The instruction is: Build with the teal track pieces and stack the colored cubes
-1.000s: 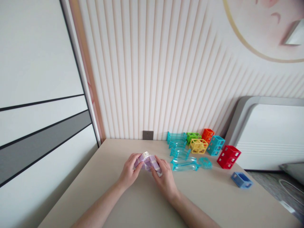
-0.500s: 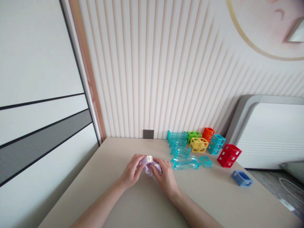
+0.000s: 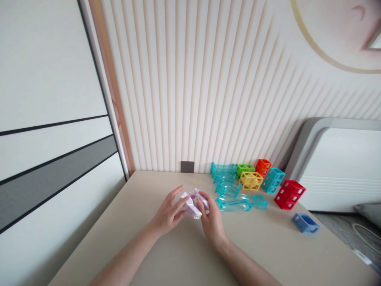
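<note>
A small lilac-and-white plastic toy piece (image 3: 193, 210) is held above the table between my hands; its exact kind is unclear. Its right side sits in my right hand (image 3: 212, 222), the thumb pressed on the near face and the fingers wrapped behind. On the other side, my left hand (image 3: 166, 212) has its fingers spread and the index finger raised. The left middle fingertip and thumb are at the piece's left edge, apparently touching it without a firm grip. Part of the piece is hidden by the right fingers.
Clear teal plastic track-like pieces (image 3: 233, 203) and a teal ring (image 3: 259, 201) lie right of my hands. Behind them stand green (image 3: 244, 170), yellow (image 3: 251, 181), orange (image 3: 263, 168), blue (image 3: 273, 180) and red (image 3: 289, 194) block frames. Another blue block (image 3: 305, 223) lies near the table's right edge.
The lilac piece has turned, its white end now facing down toward me. My left fingers have loosened and spread, while my right hand keeps hold.
</note>
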A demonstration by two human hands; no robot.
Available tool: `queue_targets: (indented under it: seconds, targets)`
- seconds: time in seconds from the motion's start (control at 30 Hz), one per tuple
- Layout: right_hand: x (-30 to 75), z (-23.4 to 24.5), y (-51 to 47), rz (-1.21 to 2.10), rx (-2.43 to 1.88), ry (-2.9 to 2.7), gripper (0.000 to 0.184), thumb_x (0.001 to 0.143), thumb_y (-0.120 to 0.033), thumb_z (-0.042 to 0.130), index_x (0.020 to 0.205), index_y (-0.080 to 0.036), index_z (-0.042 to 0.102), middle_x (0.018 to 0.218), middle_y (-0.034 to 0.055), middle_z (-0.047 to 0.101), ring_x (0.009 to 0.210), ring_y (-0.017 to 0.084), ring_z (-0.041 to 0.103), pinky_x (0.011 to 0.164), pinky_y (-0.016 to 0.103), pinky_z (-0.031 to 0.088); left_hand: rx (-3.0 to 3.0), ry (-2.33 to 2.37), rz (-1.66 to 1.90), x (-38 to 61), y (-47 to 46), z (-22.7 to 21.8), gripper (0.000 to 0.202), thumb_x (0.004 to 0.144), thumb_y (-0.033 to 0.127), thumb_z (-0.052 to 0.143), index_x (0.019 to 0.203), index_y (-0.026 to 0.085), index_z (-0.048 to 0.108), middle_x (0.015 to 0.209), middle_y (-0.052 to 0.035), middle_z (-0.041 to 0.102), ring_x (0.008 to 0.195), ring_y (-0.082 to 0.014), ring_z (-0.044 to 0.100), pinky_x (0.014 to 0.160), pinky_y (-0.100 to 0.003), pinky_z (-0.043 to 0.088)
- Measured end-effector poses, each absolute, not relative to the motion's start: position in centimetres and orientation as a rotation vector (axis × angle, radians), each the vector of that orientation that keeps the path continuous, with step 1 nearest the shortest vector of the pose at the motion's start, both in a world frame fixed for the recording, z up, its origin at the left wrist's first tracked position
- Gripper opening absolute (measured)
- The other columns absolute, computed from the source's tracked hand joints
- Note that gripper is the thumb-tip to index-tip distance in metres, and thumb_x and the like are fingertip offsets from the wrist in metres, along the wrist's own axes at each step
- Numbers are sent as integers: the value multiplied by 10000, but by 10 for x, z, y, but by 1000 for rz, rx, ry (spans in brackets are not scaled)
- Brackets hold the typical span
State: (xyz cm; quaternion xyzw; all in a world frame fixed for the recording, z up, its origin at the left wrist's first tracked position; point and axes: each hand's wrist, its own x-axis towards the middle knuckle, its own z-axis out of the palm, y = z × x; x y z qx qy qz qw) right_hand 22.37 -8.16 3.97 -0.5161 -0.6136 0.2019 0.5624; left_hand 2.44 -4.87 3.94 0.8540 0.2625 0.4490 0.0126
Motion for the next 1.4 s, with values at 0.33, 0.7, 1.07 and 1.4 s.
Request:
queue_targets:
  seconds: [0.33,0.7,1.07,1.4]
  targets:
    - [231,34,-76,191,-1178,-1537,351,972,-302,546,1322,-273,552,1206,94,638,1101,252,578,946,428,495,1386,828,1266,57,-66,44,472,889,455,656,1242,167,535,889,-50,675,768,-177,656,705,-292,548]
    - [232,39,-80,27,-1052,-1754,529,882,-100,581,1361,-320,541,1193,84,620,1101,263,572,929,428,519,1094,869,1355,55,-62,53,464,845,457,707,1201,173,617,1049,-80,708,912,-198,662,781,-295,556]
    - [250,48,-74,-254,-986,-1863,568,924,-57,484,1412,-343,527,1283,57,663,1257,255,550,1028,462,459,1023,618,1186,53,-66,60,431,828,434,752,1146,150,689,941,-71,711,777,-166,638,731,-308,557]
    - [266,55,-73,-455,-1039,-1894,729,881,18,428,1459,-427,442,1520,6,473,1413,264,407,1135,547,343,978,400,785,45,-66,55,299,883,415,701,908,117,709,781,-70,675,675,-151,642,702,-303,533]
